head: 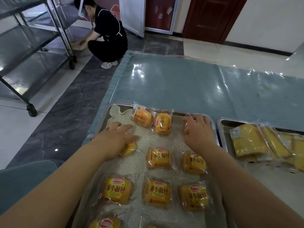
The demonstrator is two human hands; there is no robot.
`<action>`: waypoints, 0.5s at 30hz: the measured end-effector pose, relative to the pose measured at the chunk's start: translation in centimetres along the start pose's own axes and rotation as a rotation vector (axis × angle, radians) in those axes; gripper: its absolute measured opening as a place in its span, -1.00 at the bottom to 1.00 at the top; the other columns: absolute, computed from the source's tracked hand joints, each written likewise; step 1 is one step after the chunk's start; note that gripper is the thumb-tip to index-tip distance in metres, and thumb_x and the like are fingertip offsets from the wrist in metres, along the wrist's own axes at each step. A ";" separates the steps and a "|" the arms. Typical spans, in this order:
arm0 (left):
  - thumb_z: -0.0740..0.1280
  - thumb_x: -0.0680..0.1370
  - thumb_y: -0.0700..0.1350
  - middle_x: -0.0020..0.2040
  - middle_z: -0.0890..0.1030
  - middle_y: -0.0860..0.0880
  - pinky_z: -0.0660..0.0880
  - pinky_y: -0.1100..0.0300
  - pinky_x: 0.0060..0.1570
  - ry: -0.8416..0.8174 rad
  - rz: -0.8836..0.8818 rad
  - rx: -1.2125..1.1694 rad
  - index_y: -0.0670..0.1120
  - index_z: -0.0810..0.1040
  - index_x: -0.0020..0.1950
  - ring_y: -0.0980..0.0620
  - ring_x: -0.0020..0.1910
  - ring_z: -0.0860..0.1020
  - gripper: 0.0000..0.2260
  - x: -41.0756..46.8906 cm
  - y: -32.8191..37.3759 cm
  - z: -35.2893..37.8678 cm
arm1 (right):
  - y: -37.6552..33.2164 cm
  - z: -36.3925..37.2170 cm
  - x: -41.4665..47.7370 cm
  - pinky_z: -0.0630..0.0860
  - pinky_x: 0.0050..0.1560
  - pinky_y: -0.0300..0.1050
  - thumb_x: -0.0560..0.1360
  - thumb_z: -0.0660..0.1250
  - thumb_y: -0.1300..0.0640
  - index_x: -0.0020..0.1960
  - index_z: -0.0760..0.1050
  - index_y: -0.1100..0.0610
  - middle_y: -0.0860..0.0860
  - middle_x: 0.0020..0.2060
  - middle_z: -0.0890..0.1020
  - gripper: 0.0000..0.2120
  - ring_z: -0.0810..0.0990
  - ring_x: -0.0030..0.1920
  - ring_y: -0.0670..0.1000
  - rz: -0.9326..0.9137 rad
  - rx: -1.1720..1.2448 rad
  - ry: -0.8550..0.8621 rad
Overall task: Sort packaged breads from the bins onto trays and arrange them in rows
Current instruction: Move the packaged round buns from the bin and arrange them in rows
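With the far row seemingly in hand, the right hand (198, 130) curled its fingers over a bun (186, 129) at the tray's (215, 129) 1 o'clock, the left hand (118, 135) lay with fingers spread at 9, and the 2 tilted buns (142, 117) at 12 likely needed straightening next.

I see the bread packs (158, 158) sealed in clear, glossy plastic film that crinkles and catches the light. Under them lies a pale, matt mesh liner (141, 163) with a rough weave, set in a dull-shining metal tray (214, 127). The table cover (181, 83) looks to me like teal cloth under a glossy transparent sheet. The rack (32, 46) is mirror-bright steel, and the floor tiles (65, 104) are polished.
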State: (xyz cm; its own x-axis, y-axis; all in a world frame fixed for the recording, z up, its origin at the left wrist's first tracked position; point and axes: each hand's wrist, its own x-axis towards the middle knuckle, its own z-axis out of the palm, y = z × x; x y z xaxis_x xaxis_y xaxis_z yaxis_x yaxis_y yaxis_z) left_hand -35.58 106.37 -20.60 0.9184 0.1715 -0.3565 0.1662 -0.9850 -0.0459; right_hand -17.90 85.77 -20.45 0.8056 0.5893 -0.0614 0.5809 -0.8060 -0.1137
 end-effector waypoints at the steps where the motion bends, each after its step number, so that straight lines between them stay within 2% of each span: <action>1: 0.37 0.50 -0.06 0.55 0.01 0.08 0.20 -0.10 0.39 -0.018 0.023 0.012 0.26 0.13 0.47 -0.12 0.50 0.00 -0.36 0.2 0.0 0.0 | 0.2 0.0 0.1 0.18 0.42 0.11 0.52 0.28 0.13 0.43 0.27 0.00 0.07 0.39 0.29 -0.51 0.18 0.42 0.17 0.004 -0.023 -0.013; 4: 0.38 0.48 0.01 0.49 0.19 0.09 0.23 -0.01 0.39 -0.001 0.040 -0.008 0.17 0.25 0.43 -0.04 0.46 0.11 -0.44 0.6 0.0 -0.1 | 0.9 0.4 0.2 0.14 0.44 0.15 0.51 0.32 0.09 0.44 0.23 -0.04 0.05 0.41 0.24 -0.46 0.12 0.44 0.18 0.012 -0.071 -0.049; 7: 0.37 0.42 0.18 0.41 0.29 0.06 0.27 0.05 0.37 0.041 0.012 -0.018 0.04 0.31 0.41 0.00 0.41 0.19 -0.39 0.5 0.1 -0.4 | 1.4 0.8 0.2 0.14 0.44 0.16 0.49 0.36 0.05 0.42 0.23 -0.06 0.05 0.41 0.23 -0.44 0.12 0.44 0.18 0.024 -0.056 -0.030; 10: 0.37 0.42 0.20 0.26 0.44 0.03 0.40 0.09 0.23 -0.005 -0.018 -0.041 0.01 0.34 0.33 0.01 0.24 0.40 -0.44 0.1 0.9 -0.5 | 2.0 0.7 0.0 0.15 0.43 0.10 0.46 0.39 0.06 0.43 0.21 -0.02 0.07 0.41 0.24 -0.40 0.15 0.42 0.18 0.070 -0.024 -0.006; 15: 0.27 0.42 0.32 0.24 0.45 0.04 0.45 0.05 0.12 -0.106 -0.070 -0.059 0.06 0.32 0.36 0.00 0.21 0.42 -0.41 -0.2 1.9 -0.5 | 3.3 0.2 0.0 0.19 0.42 0.03 0.47 0.40 0.10 0.44 0.22 0.05 0.04 0.41 0.31 -0.40 0.20 0.42 0.11 0.088 0.023 -0.030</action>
State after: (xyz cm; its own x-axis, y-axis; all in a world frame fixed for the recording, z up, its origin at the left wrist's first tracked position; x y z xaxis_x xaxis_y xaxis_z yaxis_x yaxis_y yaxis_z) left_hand -35.25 104.50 -20.20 0.8615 0.2337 -0.4507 0.2520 -0.9675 -0.0200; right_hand -16.03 83.16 -21.04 0.8494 0.5180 -0.1014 0.5049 -0.8534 -0.1295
